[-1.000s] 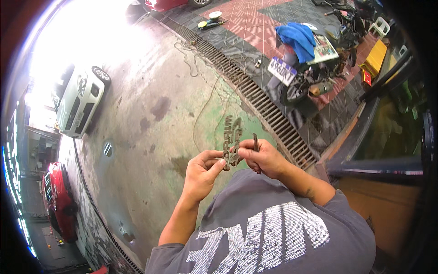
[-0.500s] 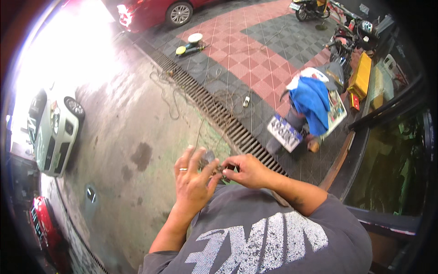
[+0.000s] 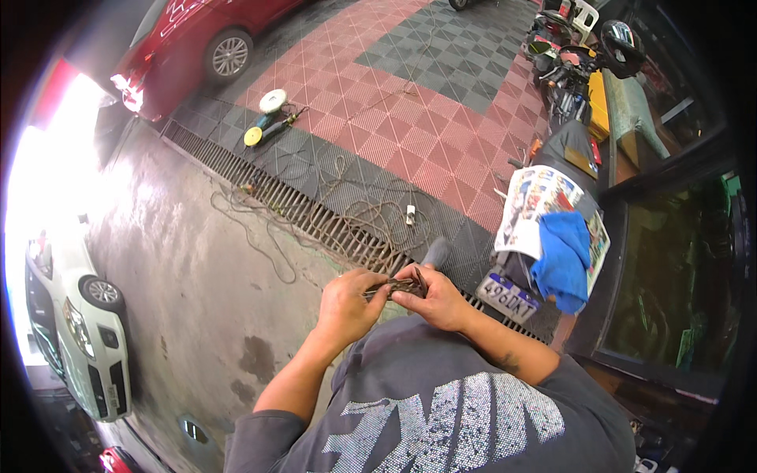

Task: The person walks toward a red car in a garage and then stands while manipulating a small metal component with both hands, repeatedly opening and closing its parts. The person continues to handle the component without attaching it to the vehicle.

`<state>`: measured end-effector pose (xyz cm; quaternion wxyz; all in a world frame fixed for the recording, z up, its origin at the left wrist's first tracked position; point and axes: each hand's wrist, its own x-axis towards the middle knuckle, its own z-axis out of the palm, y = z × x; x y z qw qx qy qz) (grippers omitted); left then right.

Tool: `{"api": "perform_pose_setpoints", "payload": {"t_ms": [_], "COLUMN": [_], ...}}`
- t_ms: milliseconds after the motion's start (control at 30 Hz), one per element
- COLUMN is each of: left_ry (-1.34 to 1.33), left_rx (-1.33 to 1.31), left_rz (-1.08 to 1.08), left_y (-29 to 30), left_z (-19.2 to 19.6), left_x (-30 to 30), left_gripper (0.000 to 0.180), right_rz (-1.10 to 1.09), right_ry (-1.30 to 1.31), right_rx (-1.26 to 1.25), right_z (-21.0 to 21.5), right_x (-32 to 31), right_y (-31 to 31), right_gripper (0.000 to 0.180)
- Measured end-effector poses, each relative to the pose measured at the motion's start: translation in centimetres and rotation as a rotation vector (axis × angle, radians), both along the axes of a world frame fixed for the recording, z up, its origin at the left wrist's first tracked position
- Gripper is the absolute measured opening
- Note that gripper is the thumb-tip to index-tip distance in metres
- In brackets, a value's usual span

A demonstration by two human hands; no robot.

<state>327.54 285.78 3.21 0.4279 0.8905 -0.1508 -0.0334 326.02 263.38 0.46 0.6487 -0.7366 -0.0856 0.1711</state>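
In front of my chest, both hands meet around a small dark brown, thin-edged item (image 3: 404, 287) that looks partly metallic; its kind cannot be made out. My left hand (image 3: 344, 306) pinches its left end with thumb and fingers. My right hand (image 3: 440, 303) has closed on the other end, where a dark pointed bit sticks up by the fingertips. The fingers hide much of the item.
A floor grate (image 3: 307, 220) with tangled cords runs past me. Beyond lie two power polishers (image 3: 272, 124) near a red car (image 3: 229, 55). A motorcycle at right carries newspaper (image 3: 530, 206) and a blue cloth (image 3: 562, 260). Left stands a white car (image 3: 79, 315).
My view has turned, shifting the polishers and cords leftward and lower. My left fingers, spread upward before, are now curled in around the item, and the hands are closer together.
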Motion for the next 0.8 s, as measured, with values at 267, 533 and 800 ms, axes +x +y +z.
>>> {"api": "perform_pose_setpoints", "payload": {"t_ms": [267, 533, 800], "left_ry": [-0.012, 0.061, 0.132], "left_rx": [0.061, 0.005, -0.207], "left_rz": [0.151, 0.325, 0.272], "left_y": [-8.1, -14.4, -12.3], "left_z": [0.6, 1.3, -3.9], "left_x": [31.3, 60.9, 95.4], "left_gripper": [0.026, 0.025, 0.026], "right_rz": [0.044, 0.215, 0.127], "right_ry": [0.059, 0.074, 0.002], "right_rx": [0.100, 0.106, -0.051], "right_z": [-1.5, -0.3, -1.1], "right_x": [33.3, 65.0, 98.1], "right_y": [-7.0, -12.8, -11.3], "right_gripper": [0.027, 0.030, 0.029]}}
